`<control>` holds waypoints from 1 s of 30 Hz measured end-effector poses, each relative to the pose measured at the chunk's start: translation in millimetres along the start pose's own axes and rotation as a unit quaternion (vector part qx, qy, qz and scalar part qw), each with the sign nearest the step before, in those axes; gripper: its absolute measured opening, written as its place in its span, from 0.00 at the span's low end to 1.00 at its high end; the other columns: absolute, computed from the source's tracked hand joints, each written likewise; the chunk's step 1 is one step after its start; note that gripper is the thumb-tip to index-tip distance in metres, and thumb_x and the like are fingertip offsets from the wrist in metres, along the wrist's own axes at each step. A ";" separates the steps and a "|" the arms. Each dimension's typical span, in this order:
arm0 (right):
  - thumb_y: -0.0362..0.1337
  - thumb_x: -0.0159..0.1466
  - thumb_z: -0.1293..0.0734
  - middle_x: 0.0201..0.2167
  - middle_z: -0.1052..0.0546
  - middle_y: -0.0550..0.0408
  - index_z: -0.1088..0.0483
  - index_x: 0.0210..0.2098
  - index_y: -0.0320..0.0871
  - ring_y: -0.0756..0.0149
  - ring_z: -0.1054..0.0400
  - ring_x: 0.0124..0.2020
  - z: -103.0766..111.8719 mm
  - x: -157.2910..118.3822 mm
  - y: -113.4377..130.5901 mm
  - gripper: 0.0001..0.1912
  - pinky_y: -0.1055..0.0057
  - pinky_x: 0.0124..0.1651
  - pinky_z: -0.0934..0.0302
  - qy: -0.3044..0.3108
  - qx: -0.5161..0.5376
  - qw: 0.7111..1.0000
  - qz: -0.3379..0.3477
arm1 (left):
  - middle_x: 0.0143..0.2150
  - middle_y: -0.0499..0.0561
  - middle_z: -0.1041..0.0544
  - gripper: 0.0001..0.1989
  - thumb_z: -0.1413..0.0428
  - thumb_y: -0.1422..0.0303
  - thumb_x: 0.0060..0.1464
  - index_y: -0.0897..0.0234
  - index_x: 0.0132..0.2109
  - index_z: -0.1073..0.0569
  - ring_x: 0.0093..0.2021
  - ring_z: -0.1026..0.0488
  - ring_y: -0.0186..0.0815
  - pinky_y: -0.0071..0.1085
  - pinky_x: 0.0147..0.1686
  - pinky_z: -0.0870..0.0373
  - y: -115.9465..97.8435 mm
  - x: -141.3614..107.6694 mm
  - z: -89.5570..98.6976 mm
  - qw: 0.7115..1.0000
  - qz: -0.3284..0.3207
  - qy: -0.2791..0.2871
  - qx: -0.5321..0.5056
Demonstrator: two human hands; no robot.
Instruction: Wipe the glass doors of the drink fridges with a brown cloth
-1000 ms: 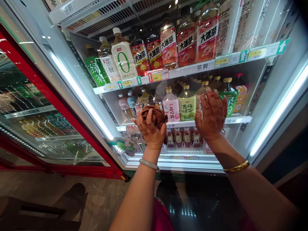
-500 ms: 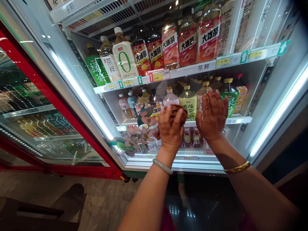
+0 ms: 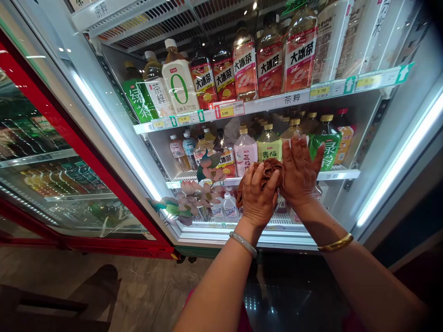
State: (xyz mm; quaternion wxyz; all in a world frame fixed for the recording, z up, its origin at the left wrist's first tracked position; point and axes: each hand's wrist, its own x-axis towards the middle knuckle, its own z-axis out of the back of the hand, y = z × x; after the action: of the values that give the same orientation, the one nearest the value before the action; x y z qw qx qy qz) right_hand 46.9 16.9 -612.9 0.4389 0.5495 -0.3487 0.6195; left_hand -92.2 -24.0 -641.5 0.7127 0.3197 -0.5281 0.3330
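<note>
A bunched brown cloth [image 3: 272, 169] is in my left hand [image 3: 259, 196], whose fingers are curled round it. Close beside it, my right hand [image 3: 300, 170] lies flat, palm forward, with its fingers stretched out against what looks like the glass door of a drinks fridge. Behind the hands, bottles on the middle shelf show through: a pink one [image 3: 245, 150], a yellow-green one [image 3: 269, 140] and a green one [image 3: 326, 143]. A flower decal [image 3: 199, 191] shows on the glass to the left of my hands.
Large tea bottles [image 3: 270, 64] line the upper shelf above a price rail [image 3: 292, 97]. At left stands another fridge with a red frame [image 3: 131, 193]. A dark stool-like shape [image 3: 51, 299] is on the floor at lower left.
My left hand with the cloth has moved right and slightly down, up against my right hand. My right hand has shifted a little left and down, its fingers more spread.
</note>
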 end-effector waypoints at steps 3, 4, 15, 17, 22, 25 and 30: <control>0.40 0.73 0.41 0.73 0.37 0.47 0.55 0.77 0.53 0.54 0.49 0.76 -0.2 -1.4 0.4 0.35 0.37 0.77 0.65 0.003 -0.002 1.000 0.009 | 0.71 0.62 0.38 0.29 0.41 0.70 0.60 0.57 0.67 0.34 0.76 0.46 0.53 0.54 0.71 0.39 10.5 4.9 6.3 1.000 -0.016 0.002 0.006; 0.40 0.73 0.41 0.73 0.37 0.47 0.55 0.77 0.52 0.53 0.50 0.76 0.3 -1.1 0.9 0.35 0.37 0.77 0.66 0.009 -0.005 1.000 0.006 | 0.71 0.62 0.39 0.30 0.40 0.71 0.60 0.57 0.68 0.35 0.76 0.47 0.54 0.55 0.72 0.40 15.8 10.3 10.3 1.000 -0.007 -0.003 0.012; 0.41 0.73 0.40 0.74 0.40 0.46 0.60 0.77 0.52 0.53 0.51 0.77 3.0 2.2 4.2 0.38 0.37 0.76 0.60 0.000 -0.013 1.000 0.014 | 0.75 0.63 0.44 0.33 0.39 0.76 0.55 0.58 0.67 0.33 0.77 0.49 0.54 0.56 0.73 0.45 16.7 15.2 14.6 0.996 0.078 -0.039 0.004; 0.40 0.72 0.40 0.74 0.40 0.46 0.60 0.77 0.52 0.54 0.51 0.77 2.1 2.2 3.7 0.39 0.38 0.76 0.59 -0.012 -0.011 1.000 0.018 | 0.74 0.62 0.42 0.31 0.39 0.75 0.56 0.58 0.66 0.32 0.77 0.49 0.54 0.56 0.72 0.43 11.9 4.1 9.9 0.999 0.032 -0.006 -0.011; 0.39 0.72 0.40 0.74 0.39 0.45 0.61 0.78 0.50 0.54 0.50 0.77 0.5 2.1 4.3 0.39 0.38 0.76 0.59 -0.012 -0.025 0.999 0.017 | 0.71 0.60 0.38 0.28 0.41 0.72 0.61 0.54 0.66 0.33 0.75 0.44 0.52 0.54 0.70 0.38 17.6 9.0 15.0 1.000 -0.009 -0.001 -0.001; 0.41 0.72 0.40 0.75 0.41 0.44 0.61 0.78 0.50 0.52 0.51 0.77 0.3 1.2 4.5 0.39 0.37 0.76 0.59 0.001 -0.028 1.000 0.006 | 0.74 0.61 0.43 0.32 0.42 0.75 0.58 0.55 0.68 0.35 0.76 0.46 0.52 0.54 0.72 0.42 27.8 29.2 26.0 0.996 0.070 -0.047 0.018; 0.42 0.72 0.41 0.76 0.43 0.45 0.62 0.78 0.49 0.51 0.52 0.77 0.4 -0.1 2.1 0.40 0.37 0.76 0.62 0.013 -0.033 0.999 0.008 | 0.75 0.63 0.46 0.34 0.41 0.76 0.56 0.58 0.69 0.36 0.77 0.50 0.53 0.55 0.74 0.47 27.4 34.9 27.4 0.987 0.149 -0.059 0.025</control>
State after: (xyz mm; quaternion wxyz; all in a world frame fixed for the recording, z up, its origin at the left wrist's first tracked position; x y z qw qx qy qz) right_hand 45.1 15.8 -612.9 0.4567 0.5234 -0.3677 0.6183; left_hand -121.6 -25.6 -598.5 0.6143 0.2744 -0.6028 0.4290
